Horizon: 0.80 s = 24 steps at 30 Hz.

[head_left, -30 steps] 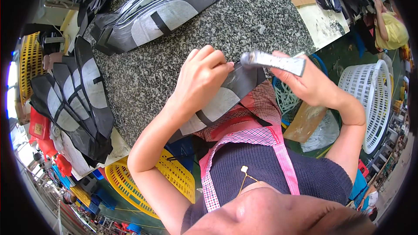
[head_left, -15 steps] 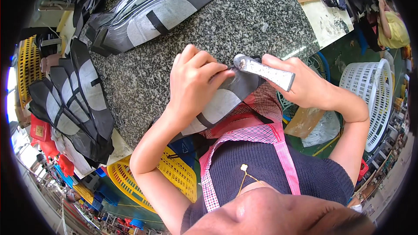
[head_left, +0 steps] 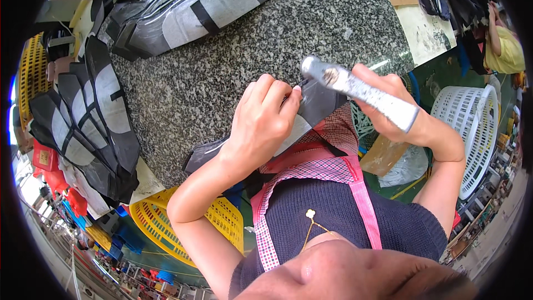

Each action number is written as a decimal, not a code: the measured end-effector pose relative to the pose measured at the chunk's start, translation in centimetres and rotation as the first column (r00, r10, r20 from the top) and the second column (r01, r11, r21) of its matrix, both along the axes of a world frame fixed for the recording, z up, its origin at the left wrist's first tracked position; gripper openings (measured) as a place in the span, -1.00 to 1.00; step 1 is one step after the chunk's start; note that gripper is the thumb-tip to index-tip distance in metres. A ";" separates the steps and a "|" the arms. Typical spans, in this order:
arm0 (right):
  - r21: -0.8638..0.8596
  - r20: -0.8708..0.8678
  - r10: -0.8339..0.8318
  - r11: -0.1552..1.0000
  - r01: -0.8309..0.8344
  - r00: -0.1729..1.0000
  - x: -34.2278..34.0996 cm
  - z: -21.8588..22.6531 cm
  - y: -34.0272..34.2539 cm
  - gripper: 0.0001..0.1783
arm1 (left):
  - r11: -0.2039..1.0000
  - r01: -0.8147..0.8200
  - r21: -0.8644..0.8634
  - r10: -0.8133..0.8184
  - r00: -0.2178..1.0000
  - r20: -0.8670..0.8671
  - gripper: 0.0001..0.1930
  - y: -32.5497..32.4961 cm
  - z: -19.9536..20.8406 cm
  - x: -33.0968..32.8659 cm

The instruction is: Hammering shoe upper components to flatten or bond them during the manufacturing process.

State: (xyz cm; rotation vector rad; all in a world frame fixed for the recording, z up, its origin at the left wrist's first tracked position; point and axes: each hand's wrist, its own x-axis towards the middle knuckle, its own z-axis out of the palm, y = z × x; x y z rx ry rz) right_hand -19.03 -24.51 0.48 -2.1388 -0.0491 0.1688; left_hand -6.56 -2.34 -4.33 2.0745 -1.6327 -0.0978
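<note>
A dark grey, flexible shaped piece with a pale grey patch (head_left: pixel 321 101) lies along the near edge of the stone slab. My left hand (head_left: pixel 260 119) is closed on its upper edge, thumb and fingers pinched together; my fingers hide any small part between them. Gripped in my right hand (head_left: pixel 398 90) is a hammer (head_left: pixel 369 93), its metal head raised over the right end of the piece. The hammer's round face points toward my left fingertips, apart from them. My right hand hides its handle.
The speckled stone slab (head_left: pixel 172 100) bears a stack of similar pieces (head_left: pixel 233 5) at the far side. More pieces (head_left: pixel 91 116) fan out at the left. A yellow basket (head_left: pixel 161 228) stands below left, a white basket (head_left: pixel 477 128) at right. A person in yellow (head_left: pixel 505 50) is far right.
The hammer has lifted and swung so that its head tilts down to the right. My left hand has shifted slightly right and down, still pinching the piece's edge.
</note>
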 end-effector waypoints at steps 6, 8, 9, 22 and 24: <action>0.000 -0.154 0.037 0.999 -0.037 0.987 1.3 -0.8 0.1 -0.83 | 0.985 -0.170 0.012 0.162 0.916 -0.368 -0.84 0.8 0.0 0.1; -0.011 -0.086 0.038 0.999 -0.040 0.996 1.5 -0.5 0.0 -0.83 | 0.992 -0.122 -0.006 0.118 0.967 -0.225 -0.84 1.2 -0.1 -0.5; -0.025 -0.017 0.032 0.999 -0.032 0.999 1.6 -0.3 0.1 -0.83 | 0.991 -0.132 -0.002 0.128 0.965 -0.227 -0.84 1.1 0.0 -0.6; 0.013 -0.097 0.073 0.997 -0.072 0.993 0.4 0.4 1.9 -0.78 | 0.997 -0.051 0.060 0.053 0.998 -0.031 -0.78 2.4 0.4 -0.8; -0.150 -0.147 0.147 0.974 -0.169 0.978 0.6 -0.9 2.1 -0.79 | 0.989 -0.123 0.080 0.139 0.961 -0.239 -0.85 2.4 0.9 0.1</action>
